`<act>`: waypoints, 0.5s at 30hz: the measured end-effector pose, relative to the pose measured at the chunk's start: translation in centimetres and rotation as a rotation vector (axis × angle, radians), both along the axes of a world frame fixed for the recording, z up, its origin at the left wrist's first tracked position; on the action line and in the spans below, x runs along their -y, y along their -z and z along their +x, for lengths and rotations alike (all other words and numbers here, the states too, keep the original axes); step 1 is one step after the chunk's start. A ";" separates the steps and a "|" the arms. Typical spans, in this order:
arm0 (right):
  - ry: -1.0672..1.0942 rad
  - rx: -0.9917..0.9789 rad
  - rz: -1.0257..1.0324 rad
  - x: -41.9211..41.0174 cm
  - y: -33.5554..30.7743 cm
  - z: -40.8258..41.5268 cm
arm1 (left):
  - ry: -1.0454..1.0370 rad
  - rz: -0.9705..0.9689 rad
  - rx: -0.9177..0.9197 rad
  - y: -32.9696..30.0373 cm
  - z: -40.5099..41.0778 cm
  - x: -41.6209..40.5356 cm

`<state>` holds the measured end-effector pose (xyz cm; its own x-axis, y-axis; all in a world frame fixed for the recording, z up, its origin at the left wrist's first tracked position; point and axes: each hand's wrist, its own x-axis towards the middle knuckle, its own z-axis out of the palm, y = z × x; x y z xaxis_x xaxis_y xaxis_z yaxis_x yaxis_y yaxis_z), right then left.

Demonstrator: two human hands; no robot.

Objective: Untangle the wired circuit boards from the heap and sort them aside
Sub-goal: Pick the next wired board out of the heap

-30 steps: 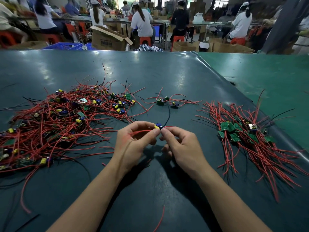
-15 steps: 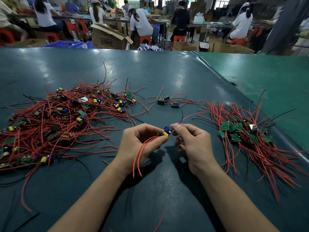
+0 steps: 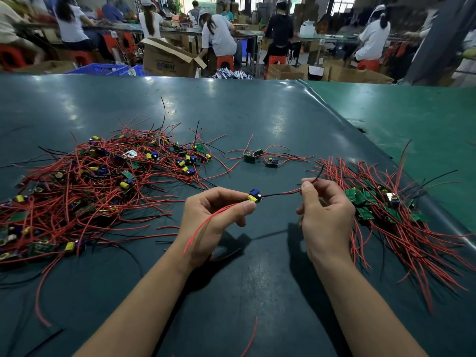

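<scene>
Bright, even overhead light falls on the bench (image 3: 257, 119); soft white glare patches sit on its glossy dark surface toward the far edge; both hands cast dark shadows toward the viewer; wide-angle distortion bows the bench's far edge and stretches the corners; the background workers (image 3: 219, 34) are soft and slightly blurred; the foreground is sharp.

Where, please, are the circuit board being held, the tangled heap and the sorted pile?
held circuit board (image 3: 254, 196): head view, on its yellow capacitor, at the left hand's fingertips.
tangled heap (image 3: 103, 186): head view, on the red wires near its middle.
sorted pile (image 3: 365, 199): head view, on its green boards.
</scene>
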<state>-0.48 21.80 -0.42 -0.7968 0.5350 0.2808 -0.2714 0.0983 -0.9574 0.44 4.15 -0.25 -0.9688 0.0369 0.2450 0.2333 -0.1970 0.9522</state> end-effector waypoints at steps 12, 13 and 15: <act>-0.093 0.077 -0.372 -0.1 0.0 -0.3 | -0.022 -0.116 0.064 0.2 -0.2 0.3; -0.084 0.068 -0.344 -0.1 0.1 -0.2 | -0.018 -0.124 0.065 0.2 -0.1 0.3; -0.070 0.046 -0.295 -0.1 0.2 -0.1 | -0.006 -0.135 0.070 0.2 -0.1 0.3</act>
